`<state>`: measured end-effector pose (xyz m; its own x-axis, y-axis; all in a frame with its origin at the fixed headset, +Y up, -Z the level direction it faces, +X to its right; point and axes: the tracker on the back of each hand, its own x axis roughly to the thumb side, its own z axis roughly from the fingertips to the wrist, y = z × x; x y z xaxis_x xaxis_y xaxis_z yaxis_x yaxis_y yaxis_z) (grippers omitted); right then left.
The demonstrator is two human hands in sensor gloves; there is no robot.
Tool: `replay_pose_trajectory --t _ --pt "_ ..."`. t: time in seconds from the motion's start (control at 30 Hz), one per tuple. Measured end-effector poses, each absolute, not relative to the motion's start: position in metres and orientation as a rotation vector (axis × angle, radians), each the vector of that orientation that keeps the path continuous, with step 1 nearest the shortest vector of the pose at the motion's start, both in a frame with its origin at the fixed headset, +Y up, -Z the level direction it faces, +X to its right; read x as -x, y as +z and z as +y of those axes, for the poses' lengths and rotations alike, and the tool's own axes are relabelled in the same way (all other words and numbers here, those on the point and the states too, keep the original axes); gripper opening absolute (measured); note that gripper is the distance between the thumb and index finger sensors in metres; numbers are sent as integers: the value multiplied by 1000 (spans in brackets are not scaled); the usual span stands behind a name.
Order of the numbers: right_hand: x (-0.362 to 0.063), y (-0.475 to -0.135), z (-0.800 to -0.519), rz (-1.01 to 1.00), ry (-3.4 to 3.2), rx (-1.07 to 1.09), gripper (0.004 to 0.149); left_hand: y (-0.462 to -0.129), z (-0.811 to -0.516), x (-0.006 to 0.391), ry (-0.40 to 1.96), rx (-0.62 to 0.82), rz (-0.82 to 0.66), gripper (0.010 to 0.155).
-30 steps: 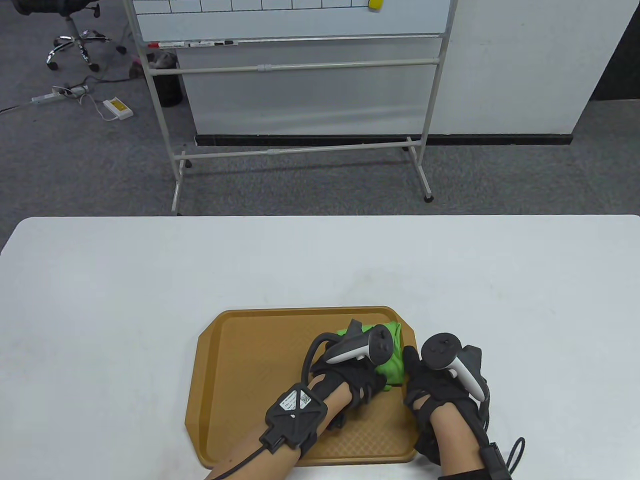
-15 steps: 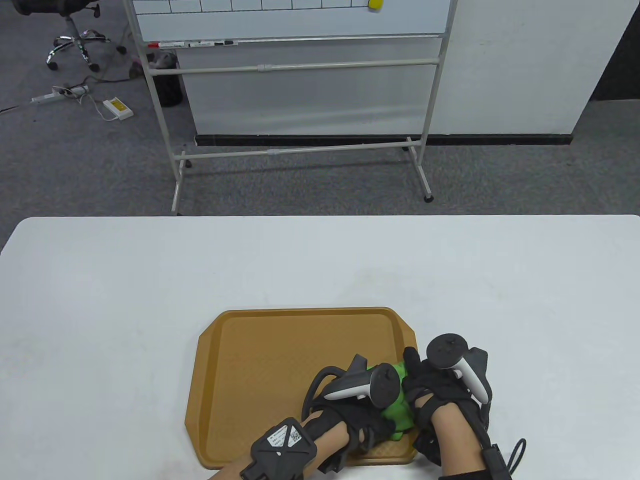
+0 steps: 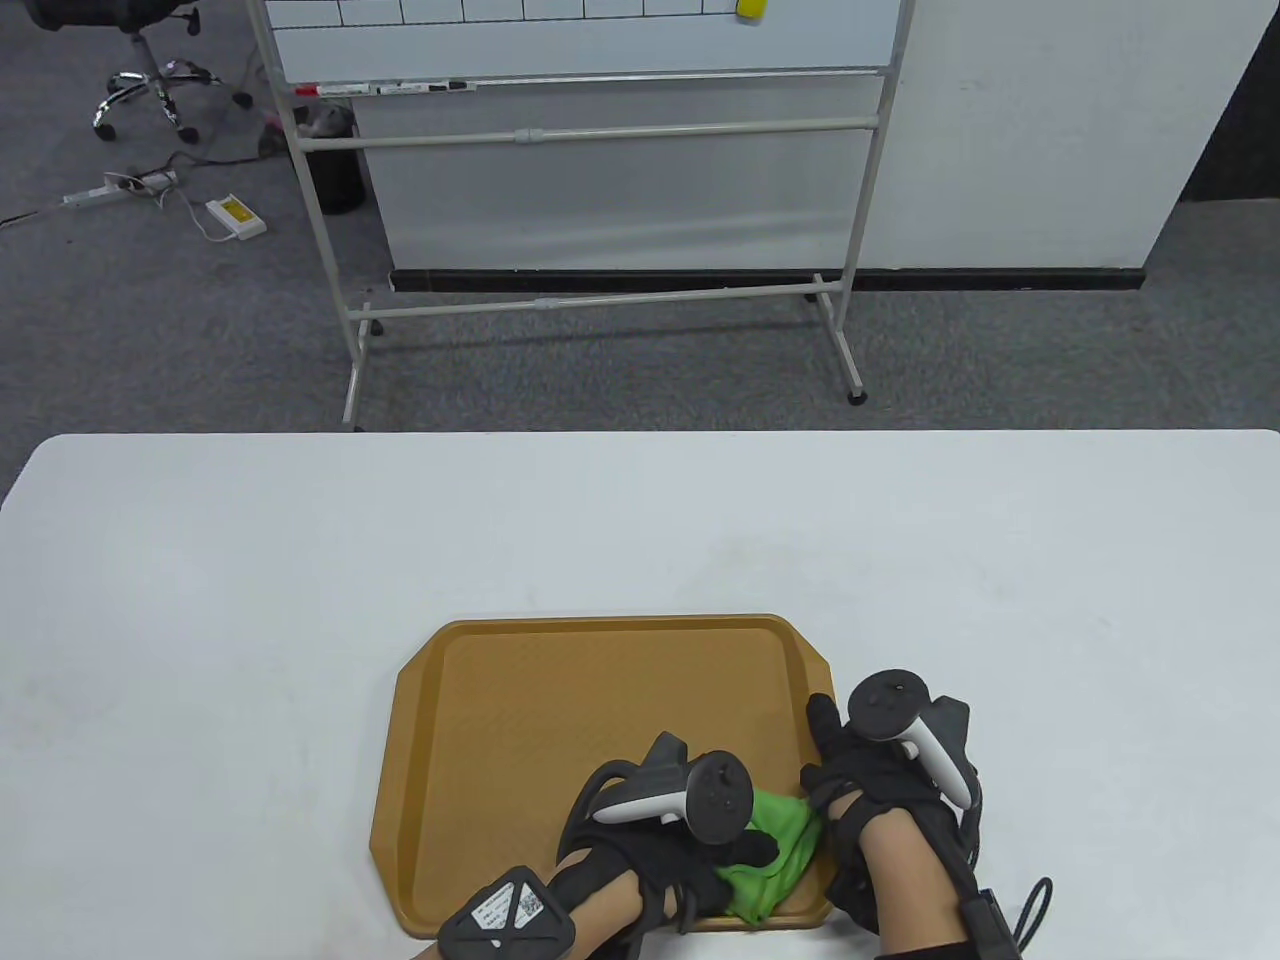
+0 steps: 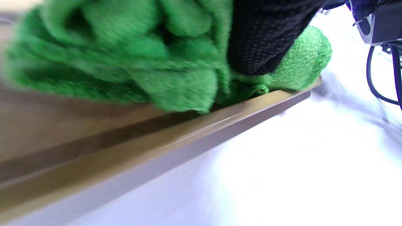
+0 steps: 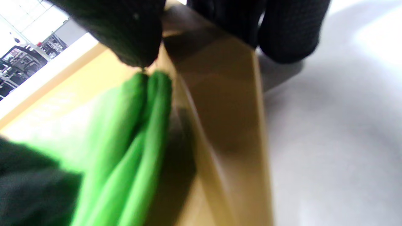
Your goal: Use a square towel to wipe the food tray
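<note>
The left hand (image 3: 668,858) presses a bunched green towel (image 3: 772,852) into the near right corner of the tan food tray (image 3: 520,720), its grip closed over the cloth (a gloved finger (image 4: 260,40) digs into the folds beside the rim). The right hand (image 3: 880,790) clamps the tray's right edge, thumb inside, fingers (image 5: 289,28) outside. The tray lies on the white table (image 3: 300,560), near its front edge.
</note>
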<state>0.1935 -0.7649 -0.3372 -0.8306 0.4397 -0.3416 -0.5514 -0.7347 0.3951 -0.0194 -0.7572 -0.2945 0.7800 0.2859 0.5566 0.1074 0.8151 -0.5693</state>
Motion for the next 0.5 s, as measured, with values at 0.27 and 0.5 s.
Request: replay_pose_trajectory --t 0.27,0.5 --pt "-194 -336 -765 660 2495 308 72 -286 -752 69 79 561 -649 55" --pt "-194 -336 -766 659 2484 311 72 -286 -745 123 17 587 -527 54"
